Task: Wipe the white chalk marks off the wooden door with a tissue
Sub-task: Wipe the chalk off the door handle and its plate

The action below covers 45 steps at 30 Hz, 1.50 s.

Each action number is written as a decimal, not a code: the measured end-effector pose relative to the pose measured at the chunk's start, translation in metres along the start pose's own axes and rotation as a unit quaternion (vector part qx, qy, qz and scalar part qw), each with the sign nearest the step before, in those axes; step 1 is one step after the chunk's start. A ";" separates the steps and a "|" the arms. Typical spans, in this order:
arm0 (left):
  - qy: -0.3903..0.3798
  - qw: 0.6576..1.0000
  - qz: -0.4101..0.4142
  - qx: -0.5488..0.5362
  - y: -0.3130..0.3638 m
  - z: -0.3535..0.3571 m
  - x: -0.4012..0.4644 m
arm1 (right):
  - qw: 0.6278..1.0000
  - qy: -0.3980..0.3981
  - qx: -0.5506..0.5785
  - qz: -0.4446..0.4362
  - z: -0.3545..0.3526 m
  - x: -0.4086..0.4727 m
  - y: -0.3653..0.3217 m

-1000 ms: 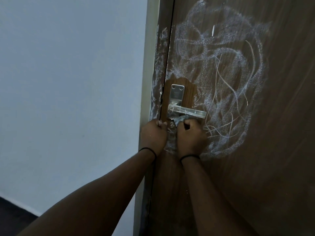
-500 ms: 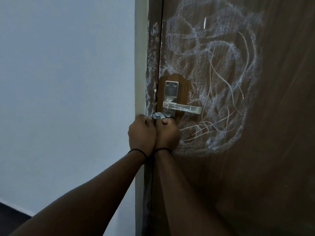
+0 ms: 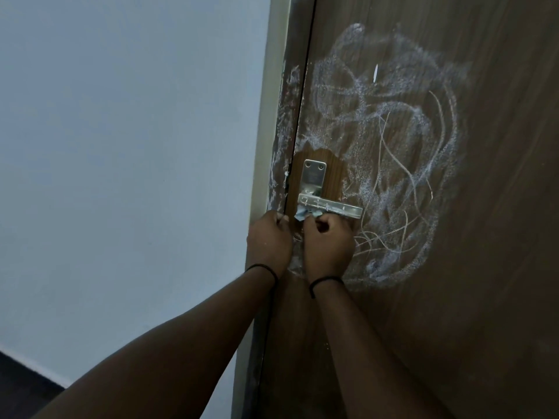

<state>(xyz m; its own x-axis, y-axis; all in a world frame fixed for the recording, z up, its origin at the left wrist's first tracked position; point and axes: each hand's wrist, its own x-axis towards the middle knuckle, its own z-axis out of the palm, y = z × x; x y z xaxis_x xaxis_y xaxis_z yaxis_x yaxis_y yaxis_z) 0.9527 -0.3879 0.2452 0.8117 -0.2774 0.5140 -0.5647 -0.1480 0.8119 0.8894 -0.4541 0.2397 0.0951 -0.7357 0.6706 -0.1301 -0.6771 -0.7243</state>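
A dark wooden door [image 3: 499, 207] carries a wide swirl of white chalk marks [image 3: 402, 152] to the right of and above its handle. A clean brown patch surrounds the metal handle [image 3: 329, 205]. My right hand [image 3: 328, 246] is closed on a crumpled pale tissue [image 3: 304, 213], pressed to the door just under the handle's left end. My left hand [image 3: 269, 240] is a fist right beside it, at the door's edge; whether it holds part of the tissue is hidden. More chalk smears the door frame [image 3: 282, 140].
A plain white wall [image 3: 127, 146] fills the left side, with a dark floor strip [image 3: 21, 379] at the bottom left. The handle lever sticks out to the right above my right hand.
Both hands shifted left along the door under the handle, then back right. The chalk patch below the handle looks thinner than before.
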 end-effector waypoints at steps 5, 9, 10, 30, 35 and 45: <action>-0.004 1.000 0.004 -0.022 0.003 -0.008 0.003 | 0.996 -0.049 -0.070 0.008 0.008 0.007 -0.008; -0.016 0.998 -0.003 -0.065 0.003 -0.015 0.003 | 0.996 -0.053 -0.068 0.013 0.003 0.005 -0.003; -0.018 0.997 0.002 -0.072 0.004 -0.016 0.003 | 0.997 -0.045 -0.063 0.019 0.001 0.006 -0.002; -0.020 0.999 0.001 -0.047 -0.001 -0.008 0.010 | 0.995 -0.029 -0.091 -0.017 0.005 0.010 -0.004; -0.008 0.999 0.016 -0.044 0.003 -0.008 0.007 | 0.980 -0.105 -0.164 -0.046 0.005 0.002 -0.009; -0.152 0.977 -0.015 -0.151 0.007 -0.018 -0.006 | 0.992 -0.077 -0.015 -0.099 -0.029 -0.018 -0.002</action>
<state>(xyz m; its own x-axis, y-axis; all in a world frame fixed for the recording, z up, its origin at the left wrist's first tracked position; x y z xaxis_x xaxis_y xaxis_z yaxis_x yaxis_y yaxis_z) 0.9464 -0.3705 0.2532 0.7193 -0.5536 0.4196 -0.4336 0.1142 0.8939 0.8595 -0.4390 0.2344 0.2717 -0.5836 0.7652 -0.1236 -0.8097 -0.5737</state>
